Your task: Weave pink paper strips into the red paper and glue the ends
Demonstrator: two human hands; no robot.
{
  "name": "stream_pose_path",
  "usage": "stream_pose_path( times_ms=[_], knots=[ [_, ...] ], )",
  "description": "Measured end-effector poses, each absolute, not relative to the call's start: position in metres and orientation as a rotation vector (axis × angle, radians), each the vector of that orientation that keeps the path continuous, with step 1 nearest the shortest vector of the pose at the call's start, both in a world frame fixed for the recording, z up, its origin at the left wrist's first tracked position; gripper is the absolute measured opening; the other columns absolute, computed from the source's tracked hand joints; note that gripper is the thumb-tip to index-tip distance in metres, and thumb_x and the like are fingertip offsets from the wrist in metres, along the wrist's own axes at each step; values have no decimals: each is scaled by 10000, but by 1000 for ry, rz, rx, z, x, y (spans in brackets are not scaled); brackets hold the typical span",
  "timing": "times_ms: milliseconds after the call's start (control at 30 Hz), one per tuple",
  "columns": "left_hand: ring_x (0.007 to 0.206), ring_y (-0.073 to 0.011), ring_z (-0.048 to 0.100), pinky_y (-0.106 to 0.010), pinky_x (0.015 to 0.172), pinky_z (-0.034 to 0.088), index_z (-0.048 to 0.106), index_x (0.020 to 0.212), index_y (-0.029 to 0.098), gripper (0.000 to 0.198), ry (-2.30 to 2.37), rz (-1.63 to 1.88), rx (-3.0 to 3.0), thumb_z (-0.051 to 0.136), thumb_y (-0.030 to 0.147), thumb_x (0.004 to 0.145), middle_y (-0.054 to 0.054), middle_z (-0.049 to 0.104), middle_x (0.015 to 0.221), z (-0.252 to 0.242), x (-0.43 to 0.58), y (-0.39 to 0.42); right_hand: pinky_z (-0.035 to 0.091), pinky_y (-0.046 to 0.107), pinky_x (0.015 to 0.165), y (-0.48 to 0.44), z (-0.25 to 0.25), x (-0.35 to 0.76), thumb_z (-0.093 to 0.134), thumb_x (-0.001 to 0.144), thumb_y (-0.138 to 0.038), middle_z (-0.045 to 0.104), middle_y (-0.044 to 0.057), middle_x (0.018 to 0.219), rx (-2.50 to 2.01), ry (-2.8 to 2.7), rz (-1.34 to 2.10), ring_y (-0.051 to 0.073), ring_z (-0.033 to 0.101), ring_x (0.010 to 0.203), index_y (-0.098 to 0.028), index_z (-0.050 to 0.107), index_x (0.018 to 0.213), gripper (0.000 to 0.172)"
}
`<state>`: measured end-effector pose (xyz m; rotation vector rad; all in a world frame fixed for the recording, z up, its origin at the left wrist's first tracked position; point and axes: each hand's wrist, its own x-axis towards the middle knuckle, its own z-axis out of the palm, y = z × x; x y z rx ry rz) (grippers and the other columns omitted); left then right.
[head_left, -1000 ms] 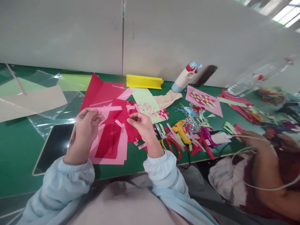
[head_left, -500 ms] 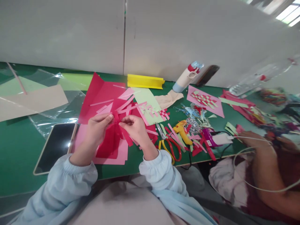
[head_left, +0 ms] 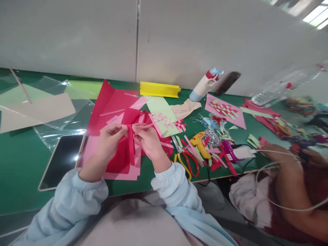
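Observation:
My left hand (head_left: 109, 138) and my right hand (head_left: 147, 138) pinch red paper strips (head_left: 131, 147) between thumbs and fingertips, close together. One strip hangs down between the hands. Pink strips also run by the right fingers; whether these are gripped I cannot tell. Below the hands lie red paper (head_left: 116, 162) and pink sheets (head_left: 134, 173). A larger folded red sheet (head_left: 102, 102) sits behind them. Just beyond my right hand, a pale green sheet (head_left: 159, 104) carries woven pink, red and green strips.
Scissors (head_left: 188, 162), a yellow glue gun (head_left: 201, 143) and paper scraps lie to the right. A phone (head_left: 63, 162) is at left beside clear plastic sheets. A yellow folded piece (head_left: 160, 89) and a bottle (head_left: 205, 84) stand near the wall. A co-worker's arm (head_left: 292, 174) is at right.
My hands have drawn closer together. A red strip now hangs straight down between them, where strips slanted before. The right fingers have turned inward and upward slightly.

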<state>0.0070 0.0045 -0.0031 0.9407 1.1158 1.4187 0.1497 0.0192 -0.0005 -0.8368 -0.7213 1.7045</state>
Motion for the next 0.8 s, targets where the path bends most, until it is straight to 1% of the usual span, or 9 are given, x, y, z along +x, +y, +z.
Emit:
stream_pose_path(
  times_ms=[100, 167, 267, 367, 500, 633, 800],
  knots=[
    [713, -130, 660, -251, 714, 537, 715, 957, 194, 372, 1087, 1364, 967, 873, 289, 634, -2, 700, 766, -3, 8, 4, 529, 249, 686, 19, 3, 148, 889, 584, -343, 693, -12, 696, -840, -648, 1631, 104, 624, 652, -170, 747, 786, 301],
    [692, -127, 654, -256, 712, 535, 685, 999, 196, 425, 1104, 1375, 963, 871, 268, 623, 13, 683, 732, -2, 8, 4, 530, 239, 650, 19, 4, 149, 891, 580, -340, 667, -24, 649, -864, -620, 1585, 95, 607, 613, -170, 736, 766, 296],
    [703, -118, 647, -249, 728, 525, 657, 956, 196, 385, 1157, 1451, 961, 853, 251, 629, 20, 670, 730, -2, 9, 5, 536, 228, 610, 20, 5, 151, 896, 569, -349, 640, -39, 613, -883, -588, 1565, 85, 586, 571, -174, 722, 756, 310],
    [718, -113, 640, -248, 746, 519, 651, 923, 199, 338, 1173, 1477, 984, 839, 249, 646, 18, 666, 749, -3, 9, 5, 573, 244, 654, 22, 3, 153, 898, 571, -356, 664, -27, 647, -883, -561, 1589, 95, 625, 602, -173, 717, 763, 321],
    [757, -125, 642, -256, 749, 522, 666, 915, 193, 313, 1179, 1416, 1023, 830, 273, 660, -4, 674, 814, -3, 8, 4, 596, 264, 722, 22, 1, 152, 891, 591, -343, 703, -1, 710, -870, -565, 1617, 119, 681, 680, -166, 712, 780, 315],
    [783, -143, 642, -269, 749, 532, 686, 882, 184, 272, 1186, 1365, 1069, 816, 288, 667, -23, 681, 862, -1, 8, 4, 601, 274, 720, 22, 2, 152, 898, 566, -339, 702, -5, 692, -875, -564, 1615, 125, 684, 669, -169, 709, 772, 327],
    [743, -146, 631, -264, 721, 524, 720, 838, 192, 195, 1190, 1342, 1080, 786, 328, 714, -25, 693, 817, -1, 8, 3, 604, 284, 716, 21, 5, 153, 909, 539, -367, 695, -17, 667, -888, -604, 1607, 121, 674, 639, -172, 700, 762, 362]
  ],
)
